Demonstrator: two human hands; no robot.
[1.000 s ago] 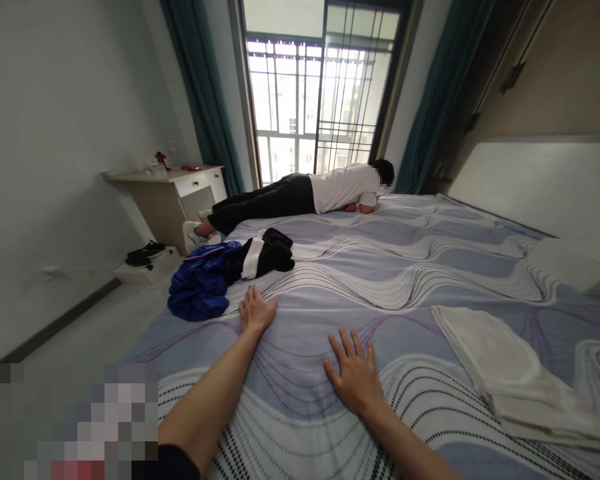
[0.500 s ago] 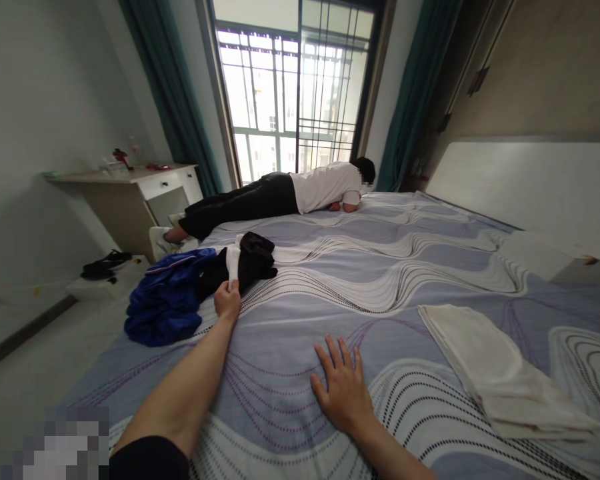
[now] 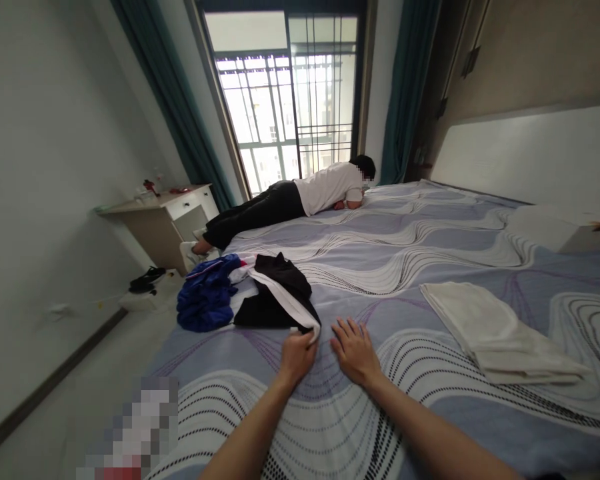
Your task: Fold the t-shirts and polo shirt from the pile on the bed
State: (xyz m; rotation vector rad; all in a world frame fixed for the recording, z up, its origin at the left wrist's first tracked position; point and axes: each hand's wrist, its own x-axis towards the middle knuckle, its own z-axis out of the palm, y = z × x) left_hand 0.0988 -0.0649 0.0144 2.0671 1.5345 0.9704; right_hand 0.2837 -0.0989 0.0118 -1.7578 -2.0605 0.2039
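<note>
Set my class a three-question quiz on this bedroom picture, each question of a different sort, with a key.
1. True or false: the left hand grips the black garment with a white stripe.
2. The right hand lies flat on: A the bedsheet; B the floor; C the desk.
3. What colour is the bunched garment beside the black one?
Key: 1 true; 2 A; 3 blue.

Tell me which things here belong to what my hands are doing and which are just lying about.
In hand: left hand pinching the black garment; right hand flat on the bedspread.
Lying about: blue garment, folded white cloth, desk, person lying at the bed's far side.
</note>
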